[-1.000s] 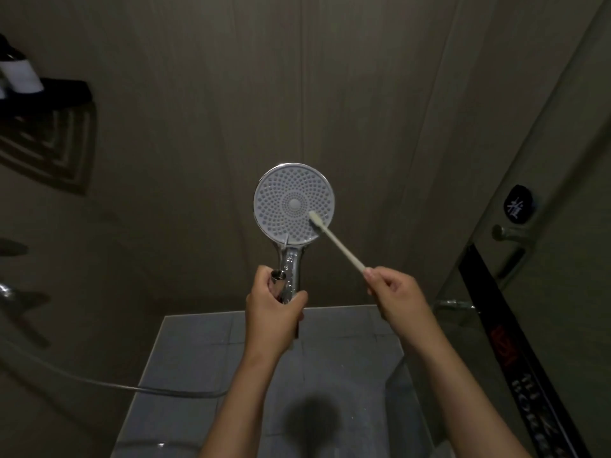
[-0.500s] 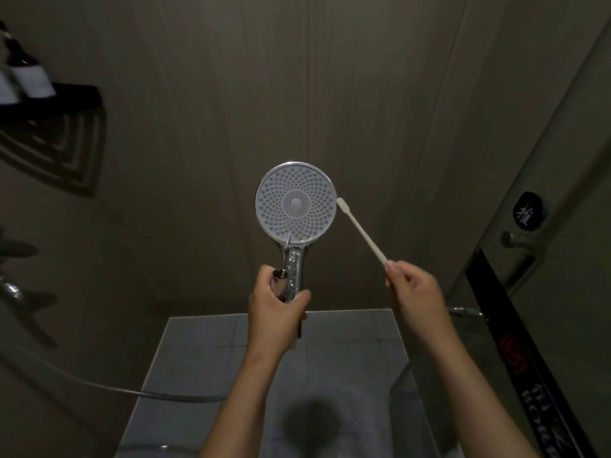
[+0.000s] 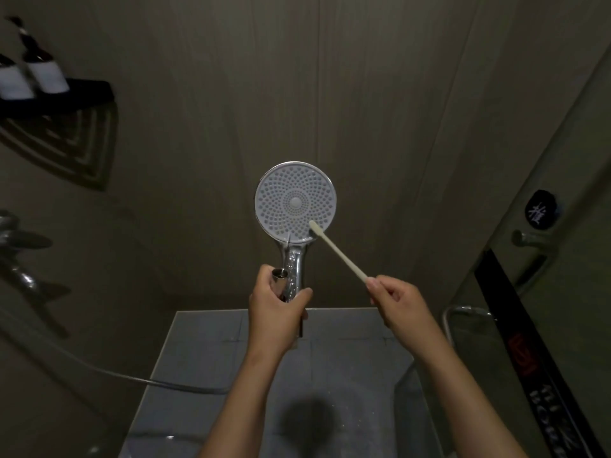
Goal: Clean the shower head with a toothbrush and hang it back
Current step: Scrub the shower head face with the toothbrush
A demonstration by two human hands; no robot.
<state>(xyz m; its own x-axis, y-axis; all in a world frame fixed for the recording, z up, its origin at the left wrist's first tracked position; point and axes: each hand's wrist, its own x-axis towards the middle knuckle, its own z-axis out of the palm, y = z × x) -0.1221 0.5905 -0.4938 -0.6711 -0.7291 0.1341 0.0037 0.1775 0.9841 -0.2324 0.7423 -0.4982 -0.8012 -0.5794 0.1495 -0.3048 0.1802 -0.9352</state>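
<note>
A round chrome shower head [image 3: 295,202] with a white nozzle face stands upright in mid-air, its face toward me. My left hand [image 3: 277,309] grips its chrome handle from below. A cream toothbrush [image 3: 337,252] slants up to the left, its bristle end touching the lower right part of the nozzle face. My right hand [image 3: 398,302] pinches the toothbrush's lower end. The shower hose [image 3: 109,375] trails off from behind my left forearm to the lower left.
A black corner shelf [image 3: 59,100] with two bottles hangs on the wall at upper left. Chrome tap fittings [image 3: 20,259] stick out at the left edge. A glass door with a handle [image 3: 529,242] stands at right. Grey floor tiles [image 3: 205,342] lie below.
The toothbrush was on the face, swung off to the right of the shower head, and is now back on its lower right part. My right hand moved left and down with it.
</note>
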